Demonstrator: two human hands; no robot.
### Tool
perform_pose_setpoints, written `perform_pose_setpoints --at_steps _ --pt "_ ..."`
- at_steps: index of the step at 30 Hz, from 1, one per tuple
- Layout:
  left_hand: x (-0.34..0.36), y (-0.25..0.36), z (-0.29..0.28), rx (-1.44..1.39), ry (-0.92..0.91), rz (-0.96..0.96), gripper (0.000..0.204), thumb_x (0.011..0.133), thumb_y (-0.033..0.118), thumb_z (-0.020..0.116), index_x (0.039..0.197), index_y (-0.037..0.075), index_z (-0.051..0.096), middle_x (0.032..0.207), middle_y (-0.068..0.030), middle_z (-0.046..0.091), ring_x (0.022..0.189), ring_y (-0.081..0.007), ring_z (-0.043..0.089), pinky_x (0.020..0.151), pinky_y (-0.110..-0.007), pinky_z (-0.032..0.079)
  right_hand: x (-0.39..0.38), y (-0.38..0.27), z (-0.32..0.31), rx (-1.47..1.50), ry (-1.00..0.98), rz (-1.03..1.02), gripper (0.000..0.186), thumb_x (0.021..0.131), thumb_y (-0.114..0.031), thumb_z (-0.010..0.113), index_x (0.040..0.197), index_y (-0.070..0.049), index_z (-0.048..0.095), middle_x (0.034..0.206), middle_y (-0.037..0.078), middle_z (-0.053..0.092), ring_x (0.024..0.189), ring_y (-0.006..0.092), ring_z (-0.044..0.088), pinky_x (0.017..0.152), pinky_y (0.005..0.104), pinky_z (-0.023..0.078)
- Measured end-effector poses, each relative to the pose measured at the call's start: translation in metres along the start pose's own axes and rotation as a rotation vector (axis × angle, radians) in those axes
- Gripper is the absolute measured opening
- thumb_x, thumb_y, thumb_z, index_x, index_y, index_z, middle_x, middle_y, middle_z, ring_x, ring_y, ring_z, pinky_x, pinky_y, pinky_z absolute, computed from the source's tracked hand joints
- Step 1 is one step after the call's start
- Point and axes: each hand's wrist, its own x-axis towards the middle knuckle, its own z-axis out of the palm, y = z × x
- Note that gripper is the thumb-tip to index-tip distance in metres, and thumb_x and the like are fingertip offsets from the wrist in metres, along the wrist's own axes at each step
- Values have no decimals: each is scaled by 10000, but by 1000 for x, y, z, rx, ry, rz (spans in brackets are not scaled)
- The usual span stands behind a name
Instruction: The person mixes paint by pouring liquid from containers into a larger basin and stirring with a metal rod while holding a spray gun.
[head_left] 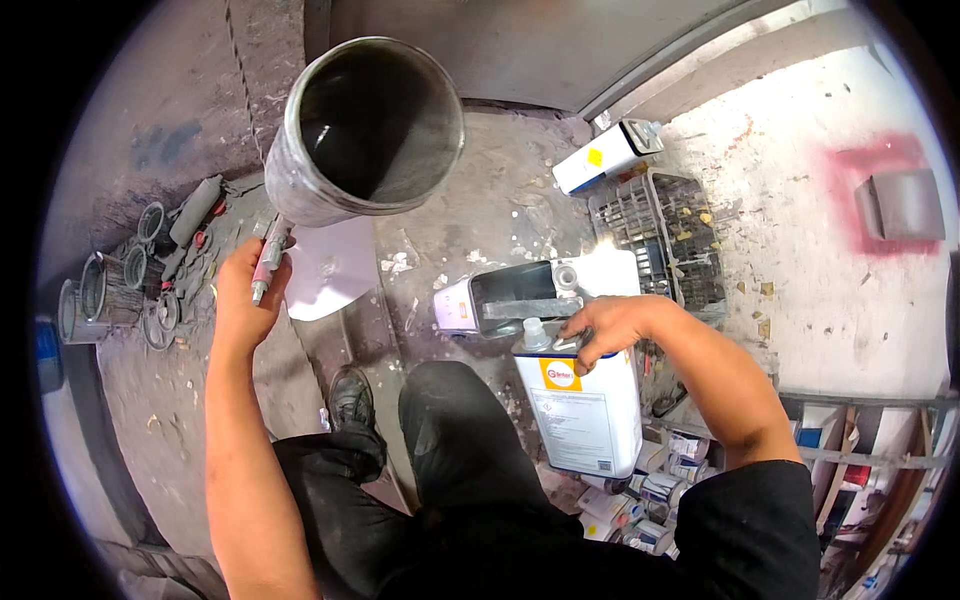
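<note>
My right hand (605,330) is closed around the top handle of a white rectangular metal can (585,420) with an orange label patch and a whitish spout cap. The can is upright beside my right knee. My left hand (250,300) is closed on a slim pink and grey stick-like thing (270,255), whose kind I cannot make out. Next to those fingers is a white sheet (335,270); whether they hold it too, I cannot tell. Just beyond the left hand stands a large grey cylindrical drum (290,165), open at the top and dark inside.
Behind the held can, another rectangular can (455,305) has a dark opening. A third can (595,160) stands near a grey plastic crate (655,235). Clear cups (95,285) and debris line the left wall. Several small cans (655,490) sit by a rack at right.
</note>
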Motion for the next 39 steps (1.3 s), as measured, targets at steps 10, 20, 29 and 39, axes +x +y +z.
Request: perform_pose_setpoints --at_steps 10,20,29,39 --pt "3 6 -2 -7 -6 -14 152 804 96 637 918 -3 620 755 -160 617 680 -277 583 655 -350 460 14 -19 -30 85 -201 100 750 667 -420 753 1266 -3 580 968 85 706 936 177 633 842 269 474" --pt "3 5 -12 20 -78 -78 191 836 83 603 1007 13 652 860 -154 657 781 -256 625 737 -338 476 26 -12 -32 99 -210 83 508 663 -428 745 1043 -92 722 952 63 701 853 180 642 767 299 498" --pt "6 3 -6 23 -100 -61 197 834 80 601 1014 11 644 863 -154 655 788 -249 624 741 -336 473 25 -16 -35 124 -285 117 710 697 -402 757 1251 9 589 991 75 698 921 165 625 825 260 476" --pt "5 12 1 -69 11 -25 127 779 79 636 820 -8 553 671 -149 553 601 -246 499 603 -351 432 19 -14 -31 83 -260 107 763 667 -456 752 1245 15 590 1007 98 696 960 201 629 841 276 481"
